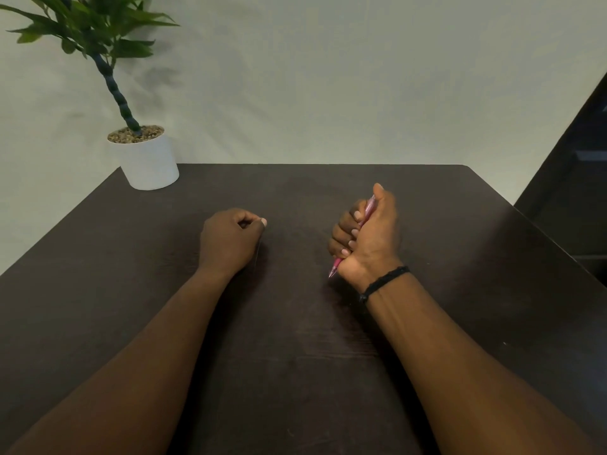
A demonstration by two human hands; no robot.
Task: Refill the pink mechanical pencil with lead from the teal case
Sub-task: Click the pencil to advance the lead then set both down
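Observation:
My right hand (369,238) grips the pink mechanical pencil (368,210) in a fist above the dark table (295,339). The pencil stands tilted, its tip (332,273) pointing down toward me below the heel of the hand, and my thumb lies over its top end. My left hand (230,238) hovers to the left with its fingers curled and thumb against forefinger. It pinches a thin dark lead (257,254) that hangs down from the fingertips and is barely visible against the table. The teal case is not in view.
A white pot (149,162) with a green plant stands at the table's far left corner against a pale wall. A black band circles my right wrist (384,284). The table's right edge runs diagonally past dark furniture (578,178).

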